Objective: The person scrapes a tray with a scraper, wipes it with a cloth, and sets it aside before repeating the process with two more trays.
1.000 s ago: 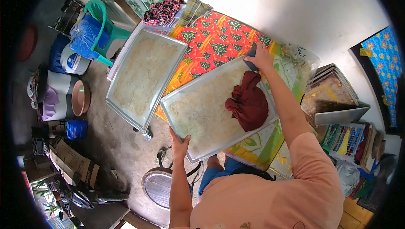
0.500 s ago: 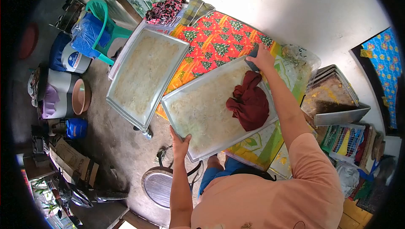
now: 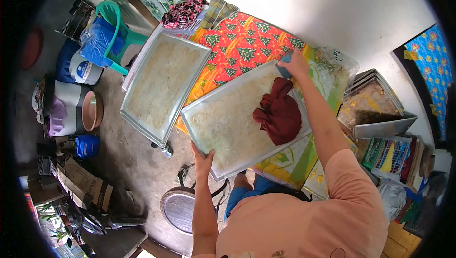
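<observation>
One tray (image 3: 225, 122) lies between left hand (image 3: 203, 161), gripping its edge, and right hand (image 3: 297, 65), holding a blue object (image 3: 284, 69).

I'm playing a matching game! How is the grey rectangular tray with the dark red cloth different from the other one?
The left hand grips the grey cloth-bearing tray; neither hand touches the other grey tray. A crumpled dark red cloth lies on the first, not the second. The second's long sides run steeply up the picture; the first's slant sideways. Both are rectangular with raised rims.

Tray (image 3: 228, 125) part-hidden by maroon cloth (image 3: 280, 115)
</observation>
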Action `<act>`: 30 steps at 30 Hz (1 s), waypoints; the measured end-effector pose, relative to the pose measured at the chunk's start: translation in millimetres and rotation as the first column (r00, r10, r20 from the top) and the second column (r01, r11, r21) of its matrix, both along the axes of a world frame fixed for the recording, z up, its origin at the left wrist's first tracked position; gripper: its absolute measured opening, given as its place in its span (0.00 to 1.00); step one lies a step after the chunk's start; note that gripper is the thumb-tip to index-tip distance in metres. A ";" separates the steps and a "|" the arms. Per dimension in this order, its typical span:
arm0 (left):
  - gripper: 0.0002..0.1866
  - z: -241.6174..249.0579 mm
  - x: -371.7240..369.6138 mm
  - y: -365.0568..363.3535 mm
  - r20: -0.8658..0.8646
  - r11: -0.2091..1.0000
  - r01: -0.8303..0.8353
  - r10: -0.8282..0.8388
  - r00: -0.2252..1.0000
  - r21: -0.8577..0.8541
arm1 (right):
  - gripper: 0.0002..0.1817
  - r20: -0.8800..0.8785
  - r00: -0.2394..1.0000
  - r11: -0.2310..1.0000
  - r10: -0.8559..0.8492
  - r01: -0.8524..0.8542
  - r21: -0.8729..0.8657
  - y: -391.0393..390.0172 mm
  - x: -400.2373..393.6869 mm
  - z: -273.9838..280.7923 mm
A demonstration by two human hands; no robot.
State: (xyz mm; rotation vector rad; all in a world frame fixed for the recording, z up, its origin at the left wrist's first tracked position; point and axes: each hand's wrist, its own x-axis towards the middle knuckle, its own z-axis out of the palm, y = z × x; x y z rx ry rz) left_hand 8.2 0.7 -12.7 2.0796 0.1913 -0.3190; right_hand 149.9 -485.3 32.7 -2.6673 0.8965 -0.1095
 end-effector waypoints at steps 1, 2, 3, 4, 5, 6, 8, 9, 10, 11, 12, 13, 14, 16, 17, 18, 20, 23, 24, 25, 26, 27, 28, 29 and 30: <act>0.54 0.7 0.8 -0.6 -0.018 1.000 -0.005 0.005 1.000 -0.016 | 0.45 0.034 0.997 0.998 -0.071 0.071 -0.001 -6.7 -7.4 -1.7; 0.54 1.1 1.3 -1.6 -0.038 0.999 -0.010 0.009 0.999 -0.032 | 0.44 0.015 0.996 0.996 -0.091 0.091 -0.013 -15.5 -15.6 -4.5; 0.54 -1.3 1.6 -0.8 -0.011 1.000 0.001 -0.001 1.000 0.001 | 0.43 -0.006 0.994 0.993 -0.112 0.112 -0.026 -23.7 -24.4 -7.1; 0.54 -5.3 1.7 0.8 0.013 0.999 0.011 -0.012 1.000 0.033 | 0.42 -0.028 0.991 0.991 -0.132 0.131 -0.041 -29.4 -33.1 -11.4; 0.54 -8.6 -0.1 1.6 0.037 0.998 0.020 -0.023 0.999 0.064 | 0.40 -0.035 0.993 0.989 -0.112 0.108 -0.101 -32.4 -43.3 -17.2; 0.54 -11.2 -2.3 2.2 0.040 0.998 0.011 -0.013 0.999 0.058 | 0.42 0.045 0.995 0.977 -0.088 0.095 -0.193 -30.4 -53.3 -20.8; 0.54 -13.0 -4.6 1.7 0.055 0.999 -0.014 0.011 0.998 0.049 | 0.44 0.204 0.979 0.925 -0.008 0.084 -0.371 -18.3 -72.0 -30.3; 0.54 -4.3 -5.0 -0.4 -0.002 0.989 -0.007 0.008 1.000 0.151 | 0.45 0.254 0.963 0.974 0.086 -0.028 -0.223 -0.9 -83.0 -24.8; 0.52 -4.1 -7.2 -0.3 -0.019 0.995 -0.044 0.046 0.999 0.093 | 0.47 0.319 0.933 0.986 0.167 -0.152 -0.073 26.7 -95.9 -11.5; 0.50 -5.2 -10.0 0.4 -0.038 0.996 -0.082 0.084 0.996 0.037 | 0.44 0.332 0.898 0.958 0.288 -0.272 -0.095 59.1 -112.4 5.7; 0.48 -6.3 -13.2 1.4 -0.059 0.992 -0.122 0.121 0.991 -0.019 | 0.42 0.342 0.849 0.914 0.404 -0.387 -0.119 88.9 -129.0 17.8; 0.45 -6.7 -15.3 5.8 -0.087 0.992 -0.119 0.122 0.989 0.033 | 0.40 0.272 0.859 0.901 0.434 -0.404 -0.161 111.5 -144.1 17.0; 0.43 -7.7 -16.5 12.6 -0.117 0.990 -0.112 0.121 0.986 0.082 | 0.38 0.199 0.867 0.885 0.457 -0.420 -0.203 122.4 -154.2 13.2; 0.38 1.1 -22.5 14.1 -0.209 0.989 -0.129 0.141 0.968 0.069 | 0.34 0.281 0.894 0.895 0.350 -0.408 0.182 115.4 -155.8 0.0; 0.35 11.3 -26.4 15.2 -0.270 0.987 -0.159 0.157 0.950 0.013 | 0.32 0.305 0.909 0.844 0.285 -0.388 0.369 111.8 -158.3 -6.5; 0.33 20.1 -28.7 18.5 -0.331 0.981 -0.188 0.166 0.929 -0.036 | 0.32 0.322 0.908 0.869 0.267 -0.372 0.328 108.7 -165.2 -3.6; 0.32 7.4 -34.8 28.4 -0.310 0.971 -0.232 0.206 0.928 -0.050 | 0.31 0.363 0.901 0.909 0.239 -0.339 0.241 95.5 -179.5 19.7; 0.30 12.2 -41.7 25.7 -0.326 0.954 -0.272 0.220 0.919 -0.123 | 0.34 0.287 0.953 0.971 0.095 -0.152 0.183 68.5 -207.0 -8.7; 0.30 5.1 -41.1 29.8 -0.327 0.958 -0.241 0.181 0.928 -0.154 | 0.35 0.329 0.940 0.986 0.089 -0.131 0.106 64.1 -215.9 -25.4; 0.29 4.5 -40.8 29.4 -0.324 0.960 -0.210 0.142 0.935 -0.184 | 0.39 0.334 0.932 0.989 0.141 -0.120 -0.082 84.5 -220.6 -23.2; 0.28 3.8 -40.6 28.3 -0.336 0.961 -0.217 0.149 0.930 -0.173 | 0.41 0.266 0.941 0.975 0.209 -0.180 -0.128 99.1 -223.8 -18.9; 0.27 10.0 -38.5 22.5 -0.346 0.960 -0.226 0.159 0.925 -0.163 | 0.41 0.265 0.930 0.967 0.254 -0.240 -0.083 116.4 -219.8 -15.8; 0.26 17.0 -39.1 21.6 -0.359 0.962 -0.232 0.168 0.918 -0.143 | 0.42 0.263 0.920 0.955 0.292 -0.295 -0.028 140.6 -217.9 -13.7; 0.26 20.7 -38.0 20.9 -0.372 0.956 -0.246 0.173 0.912 -0.160 | 0.41 0.286 0.884 0.919 0.370 -0.393 0.025 167.2 -213.9 -8.4; 0.25 23.2 -37.9 19.7 -0.387 0.949 -0.260 0.175 0.905 -0.178 | 0.41 0.311 0.841 0.871 0.443 -0.486 0.074 195.1 -209.8 -3.3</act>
